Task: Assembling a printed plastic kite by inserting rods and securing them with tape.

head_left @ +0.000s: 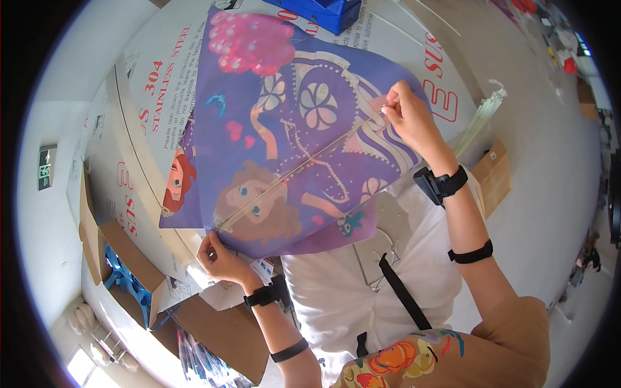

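A thin purple kite sheet (233,97), printed with a cartoon princess and pink bubbles, lies across the table and hangs toward my lap. One slim rod (303,163) crosses it diagonally, from the lower left up to the right. My left hand (223,260) is closed at the sheet's lower-left edge, pinching it by the rod's end. Toward the rod's upper-right end, my right hand (414,119) is closed in a pinch on a small pinkish tab (378,103). Under the left side another printed sheet (176,184) with a red-haired figure sticks out.
White film-covered panels (152,123) form the tabletop. A blue box (333,14) sits at the far edge. Pale thin rods (480,119) stand bundled at the right, above a cardboard box (495,174). Open cartons at lower left hold blue parts (128,279) and clear-wrapped bundles (204,357).
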### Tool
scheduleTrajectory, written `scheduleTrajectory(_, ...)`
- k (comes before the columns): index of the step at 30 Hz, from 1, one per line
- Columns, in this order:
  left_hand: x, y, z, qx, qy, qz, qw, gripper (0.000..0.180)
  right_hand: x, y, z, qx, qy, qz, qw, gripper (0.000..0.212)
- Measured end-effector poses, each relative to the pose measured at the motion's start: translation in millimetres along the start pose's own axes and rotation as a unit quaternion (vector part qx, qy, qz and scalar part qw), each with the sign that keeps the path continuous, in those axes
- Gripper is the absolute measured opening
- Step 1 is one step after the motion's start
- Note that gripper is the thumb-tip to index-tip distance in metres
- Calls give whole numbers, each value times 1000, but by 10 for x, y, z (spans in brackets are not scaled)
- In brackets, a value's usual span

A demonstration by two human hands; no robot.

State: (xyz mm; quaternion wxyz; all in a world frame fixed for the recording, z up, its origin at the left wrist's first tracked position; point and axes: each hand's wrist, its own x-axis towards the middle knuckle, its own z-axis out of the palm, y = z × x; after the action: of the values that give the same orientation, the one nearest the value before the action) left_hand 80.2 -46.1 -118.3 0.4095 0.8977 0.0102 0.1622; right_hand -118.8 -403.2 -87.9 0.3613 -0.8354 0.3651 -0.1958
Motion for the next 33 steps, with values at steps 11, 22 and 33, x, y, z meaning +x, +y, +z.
scheduleTrajectory(11,-26,6,34,-35,-11,15,999,11,98,10,49,-136,-3,41,990,17)
scheduleTrajectory(22,10,32,-11,-46,-44,-18,998,13,-100,-388,260,-151,195,-28,969,24)
scheduleTrajectory(33,-2,90,-8,-77,-39,-16,996,9,-814,-1687,1918,579,-189,99,787,43)
